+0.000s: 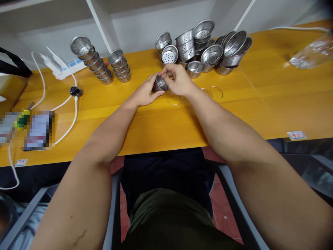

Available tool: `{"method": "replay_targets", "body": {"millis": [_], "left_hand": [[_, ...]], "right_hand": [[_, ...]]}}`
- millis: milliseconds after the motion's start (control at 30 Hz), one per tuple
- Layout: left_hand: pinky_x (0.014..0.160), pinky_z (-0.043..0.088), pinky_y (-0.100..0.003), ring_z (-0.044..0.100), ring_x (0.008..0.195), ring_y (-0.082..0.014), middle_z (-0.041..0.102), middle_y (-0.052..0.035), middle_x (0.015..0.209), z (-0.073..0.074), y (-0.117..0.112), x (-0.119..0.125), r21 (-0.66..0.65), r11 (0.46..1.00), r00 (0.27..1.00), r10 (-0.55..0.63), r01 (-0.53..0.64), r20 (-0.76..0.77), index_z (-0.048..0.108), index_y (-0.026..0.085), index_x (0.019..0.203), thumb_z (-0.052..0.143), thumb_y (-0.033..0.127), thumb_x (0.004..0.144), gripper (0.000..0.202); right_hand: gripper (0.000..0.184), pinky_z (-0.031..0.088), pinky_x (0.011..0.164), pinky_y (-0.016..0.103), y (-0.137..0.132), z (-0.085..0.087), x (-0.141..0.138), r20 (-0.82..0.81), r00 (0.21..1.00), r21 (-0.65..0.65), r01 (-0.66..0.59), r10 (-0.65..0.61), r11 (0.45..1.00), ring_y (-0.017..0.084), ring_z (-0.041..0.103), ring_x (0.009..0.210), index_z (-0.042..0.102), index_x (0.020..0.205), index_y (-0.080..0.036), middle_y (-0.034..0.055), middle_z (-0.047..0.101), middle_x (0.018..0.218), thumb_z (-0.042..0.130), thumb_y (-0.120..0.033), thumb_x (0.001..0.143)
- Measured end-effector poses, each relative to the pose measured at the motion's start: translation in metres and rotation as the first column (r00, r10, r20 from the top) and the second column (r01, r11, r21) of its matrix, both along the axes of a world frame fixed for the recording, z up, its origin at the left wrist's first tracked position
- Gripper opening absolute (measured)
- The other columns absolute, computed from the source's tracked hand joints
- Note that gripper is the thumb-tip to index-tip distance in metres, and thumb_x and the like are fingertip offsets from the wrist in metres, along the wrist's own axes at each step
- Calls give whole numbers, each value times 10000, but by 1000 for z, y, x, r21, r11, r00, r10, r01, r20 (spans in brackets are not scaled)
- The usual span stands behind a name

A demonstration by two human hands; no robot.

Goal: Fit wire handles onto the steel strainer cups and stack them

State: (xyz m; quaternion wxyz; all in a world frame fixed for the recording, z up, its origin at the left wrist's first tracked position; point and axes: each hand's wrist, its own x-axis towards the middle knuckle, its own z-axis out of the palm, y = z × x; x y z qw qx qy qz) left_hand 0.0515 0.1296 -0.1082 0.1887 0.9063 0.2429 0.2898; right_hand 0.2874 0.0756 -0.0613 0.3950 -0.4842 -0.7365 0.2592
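Observation:
Both of my hands meet over the middle of the yellow table (260, 104), gripping one small perforated steel strainer cup (160, 83) between them. My left hand (145, 93) cradles the cup from the left and below with curled fingers. My right hand (177, 80) pinches its rim from the right and above. Thin wire rings (177, 102) lie on the table just beyond and beside my right hand. A loose pile of the same steel cups (205, 48) sits behind my hands.
Two leaning stacks of nested cups (99, 64) stand at the back left. A white power strip (56, 67) and white cables (70, 121) lie at the left, near blurred packets (39, 130). A clear plastic bottle (312, 53) lies at the far right.

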Motion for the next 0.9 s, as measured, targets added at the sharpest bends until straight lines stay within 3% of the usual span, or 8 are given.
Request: {"method": "replay_targets", "body": {"millis": [133,300,433,533,633,733,833,900], "left_hand": [[1495,463,-658,627,1690,-487,638,-304,1790,3,-1,0,-8,1000,1000,18,-18,-12,528,140,1773,663,977,1054,1112],[1495,461,-669,625,1695,-482,658,-285,1773,0,2,-1,-33,999,999,39,-39,-11,555,171,1759,679,1016,1019,1130],[1502,444,-696,641,1679,-482,674,-273,1754,2,5,-8,-59,991,993,122,-121,8,553,205,1765,682,1062,988,1163],[1538,365,-716,544,1757,-487,607,-221,1833,18,5,-21,-36,962,961,273,-272,34,494,289,1816,703,1084,942,1199],[1602,225,-647,300,1897,-417,458,-138,1949,37,6,-40,89,879,879,454,-469,147,387,361,1863,619,1083,983,1162],[1622,213,-533,288,1873,-298,440,-136,1927,42,19,-57,241,722,756,574,-649,313,325,280,1814,491,1026,1111,1038],[1608,227,-404,312,1791,-177,494,-96,1855,31,43,-64,230,577,619,693,-783,369,227,212,1742,684,647,1236,809],[1598,191,-338,276,1788,-140,482,-81,1850,22,60,-63,190,495,530,774,-848,347,220,180,1721,838,328,1186,831]], "right_hand": [[443,752,734,559,-17,17,-1,83,996,-129,50,-39,990,344,794,793,753,1307,-298,92,800,1050,756,-716,1161],[550,701,722,523,-20,16,-1,95,995,-140,43,-30,989,340,795,782,713,1338,-303,94,791,1051,699,-823,1157],[675,636,724,487,-21,9,-3,-79,988,-110,122,-131,986,308,755,781,592,1482,-329,71,760,1019,594,-918,1152],[657,577,720,435,-19,9,2,-249,953,-26,173,-174,985,235,691,744,459,1495,-301,76,761,1112,482,-873,1171],[524,536,723,418,-11,9,13,-253,953,29,179,-166,983,209,628,720,478,1355,-279,45,692,979,527,-762,1157],[451,530,781,447,-5,3,22,-56,993,-36,105,-107,994,233,613,750,575,1199,-286,27,649,835,671,-723,1151],[432,553,865,499,-7,-1,21,86,995,-63,63,-57,996,294,675,859,641,1144,-302,45,691,809,724,-725,1170],[380,579,918,536,-10,0,17,147,987,-28,64,-60,998,334,707,926,670,1116,-313,63,709,826,733,-684,1170]]}}
